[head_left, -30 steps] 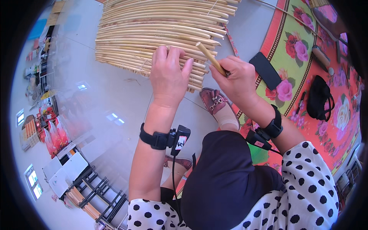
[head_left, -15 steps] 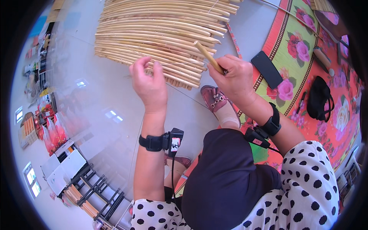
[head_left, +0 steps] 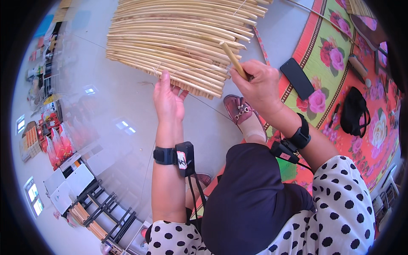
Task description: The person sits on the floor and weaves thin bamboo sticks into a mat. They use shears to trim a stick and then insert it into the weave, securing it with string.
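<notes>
In the head view, the left hand (head_left: 169, 102) rises at centre, thumb up against the lower edge of the cane mat (head_left: 182, 36) at upper centre, fingers half curled; whether it grips, I cannot tell. Right of it, the right hand (head_left: 261, 83) is closed around a short stick (head_left: 231, 57), tilted up-left. A phone (head_left: 297, 78) and black bag (head_left: 353, 112) lie at right; a shoe (head_left: 236, 107) sits below the mat's right corner.

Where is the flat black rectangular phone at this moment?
In the head view, right of centre, the flat black phone lies on the left edge of the red-and-green flowered mat, right of the person's bare right hand.
</notes>
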Demonstrator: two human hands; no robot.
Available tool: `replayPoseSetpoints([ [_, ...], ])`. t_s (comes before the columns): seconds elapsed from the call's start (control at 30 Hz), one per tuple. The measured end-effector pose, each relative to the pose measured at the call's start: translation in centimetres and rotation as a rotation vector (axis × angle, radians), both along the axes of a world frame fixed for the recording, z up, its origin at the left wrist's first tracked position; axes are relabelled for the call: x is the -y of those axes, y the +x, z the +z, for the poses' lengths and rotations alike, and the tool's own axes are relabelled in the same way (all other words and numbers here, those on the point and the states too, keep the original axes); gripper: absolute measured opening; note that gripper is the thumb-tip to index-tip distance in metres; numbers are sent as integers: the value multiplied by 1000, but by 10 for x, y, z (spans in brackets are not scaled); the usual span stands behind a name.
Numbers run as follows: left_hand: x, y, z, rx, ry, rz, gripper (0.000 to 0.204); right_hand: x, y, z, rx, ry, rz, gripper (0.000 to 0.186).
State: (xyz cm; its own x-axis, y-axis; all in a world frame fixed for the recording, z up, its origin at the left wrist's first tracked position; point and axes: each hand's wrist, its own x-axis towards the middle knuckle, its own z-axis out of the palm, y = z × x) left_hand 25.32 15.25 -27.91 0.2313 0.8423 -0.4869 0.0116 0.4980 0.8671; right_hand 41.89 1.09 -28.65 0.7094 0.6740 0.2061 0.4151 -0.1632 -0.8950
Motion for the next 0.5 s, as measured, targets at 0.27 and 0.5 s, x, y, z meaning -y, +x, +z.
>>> replayPoseSetpoints([
  [0.27, 11, 0, -1, -257, 40, 180, 56, 1, 2, 8, -66, -64, 23, 11],
  [0.5, 21, -12, -2, -119, 0, 44, 48, 1, 2, 7, -84, -70, 26, 11],
])
